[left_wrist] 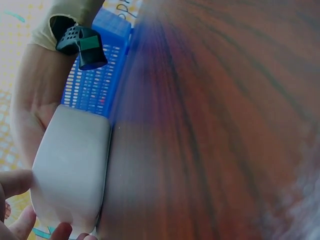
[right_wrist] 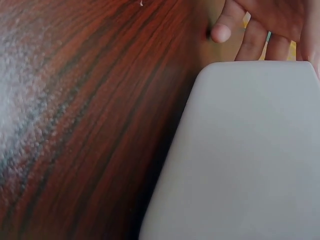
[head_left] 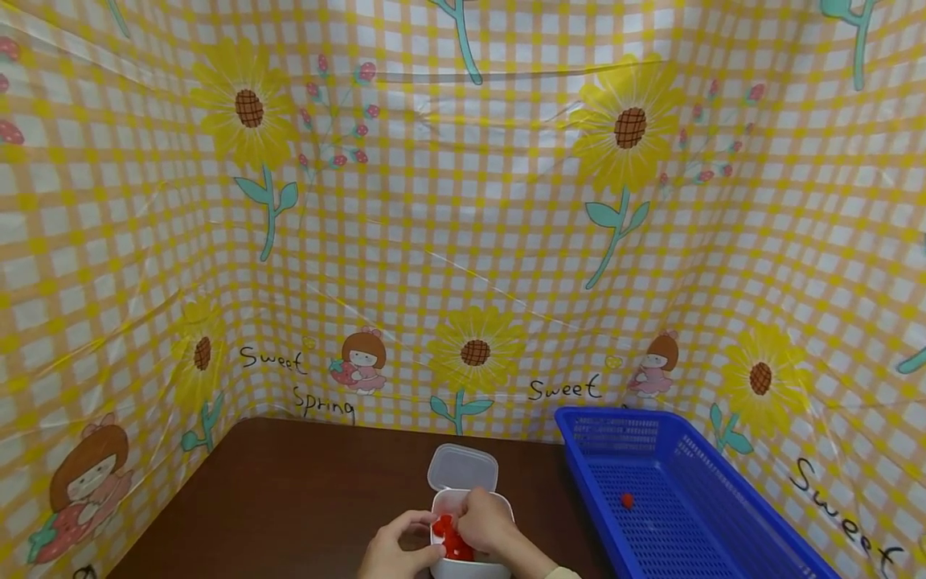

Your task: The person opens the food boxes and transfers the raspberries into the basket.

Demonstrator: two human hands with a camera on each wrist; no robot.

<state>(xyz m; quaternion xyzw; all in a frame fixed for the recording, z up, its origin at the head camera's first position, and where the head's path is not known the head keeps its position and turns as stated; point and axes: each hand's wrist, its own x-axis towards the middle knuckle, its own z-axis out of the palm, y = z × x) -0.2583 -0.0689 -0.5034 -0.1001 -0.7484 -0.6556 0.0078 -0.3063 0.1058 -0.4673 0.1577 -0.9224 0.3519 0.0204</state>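
Observation:
A white plastic box [head_left: 470, 570] with its hinged lid [head_left: 463, 468] flipped back stands at the table's near edge. Glossy red pieces [head_left: 454, 540] are heaped inside; their exact kind is unclear. My left hand [head_left: 400, 547] holds the box at its left side, the thumb by the near left corner and fingers along the wall, as the left wrist view also shows. From the right, my right hand [head_left: 483, 519] reaches down into the box beside the red pieces. Its fingertips are hidden inside, so whether they pinch anything does not show.
A blue plastic basket [head_left: 593, 490] stands to the right on the dark brown table [head_left: 289, 498], with one small round red thing [head_left: 627, 500] on its floor. A checked sunflower cloth [head_left: 434, 241] hangs behind and on both sides.

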